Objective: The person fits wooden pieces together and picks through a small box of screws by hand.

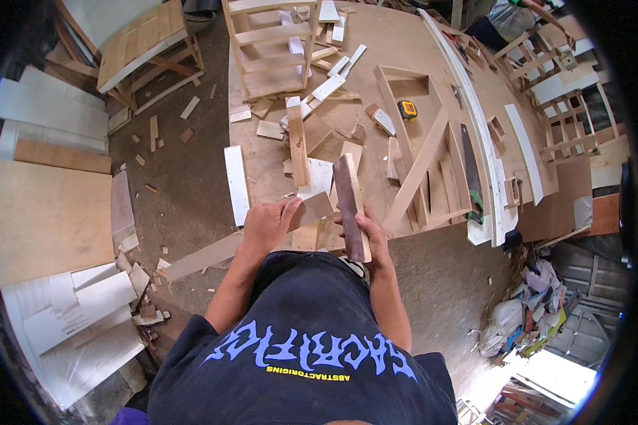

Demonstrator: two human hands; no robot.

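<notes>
My left hand (266,225) is closed around a long, flat wooden strip (209,256). The strip slants from the lower left, over the floor, up to the near edge of the workbench. In my right hand (372,239) is a wooden block (350,209) with a dark brown face and a pale wood side, much like a sanding block. I hold it tilted nearly upright, my fingers around its right side. Its lower end sits close to my shirt, just right of the strip's end, and I cannot tell whether the two touch.
Wood offcuts (327,88) lie scattered over the workbench (365,42). To the right are a wooden frame (420,166), a yellow tape measure (407,110) and a green-handled handsaw (473,173). A ladder-like frame (273,49) stands at the back. Boards (46,212) lean at left. Another person (507,21) works at the far right.
</notes>
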